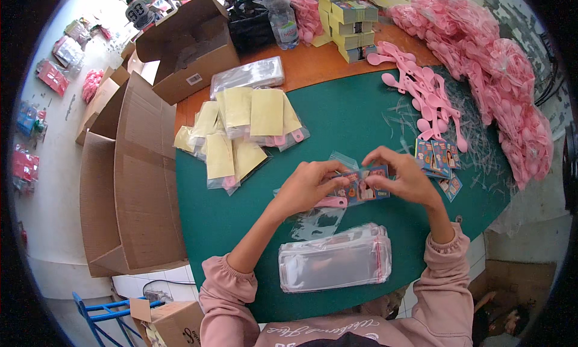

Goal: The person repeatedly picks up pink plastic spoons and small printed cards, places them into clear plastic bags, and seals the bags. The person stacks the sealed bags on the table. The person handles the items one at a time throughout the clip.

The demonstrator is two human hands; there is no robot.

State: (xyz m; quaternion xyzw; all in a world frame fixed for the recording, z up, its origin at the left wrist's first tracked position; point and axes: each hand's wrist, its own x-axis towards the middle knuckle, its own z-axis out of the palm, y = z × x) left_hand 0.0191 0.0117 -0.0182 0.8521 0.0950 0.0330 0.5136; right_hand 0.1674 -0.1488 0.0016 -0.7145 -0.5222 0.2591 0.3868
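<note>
Over the green table mat, my left hand (310, 187) pinches a clear plastic bag (319, 225) at its open end. Inside or under the bag's film lies a pink spoon (332, 202), mostly covered by my fingers. My right hand (409, 175) is closed on a small blue printed card (368, 191) at the bag's mouth, thumb on its face. How far the card sits in the bag is hard to tell. Just below my hands rests a stack of clear bags (334, 262). More printed cards (438, 157) lie right of my right hand.
Filled bags with yellow cards (266, 112) pile up left of centre. Loose pink spoons (430, 97) and plastic scraps (475, 130) lie at the right, beside big bags of spoons (512, 100). Card stacks (352, 31) and a bottle (280, 18) stand behind. Cardboard boxes (147, 184) border the left edge.
</note>
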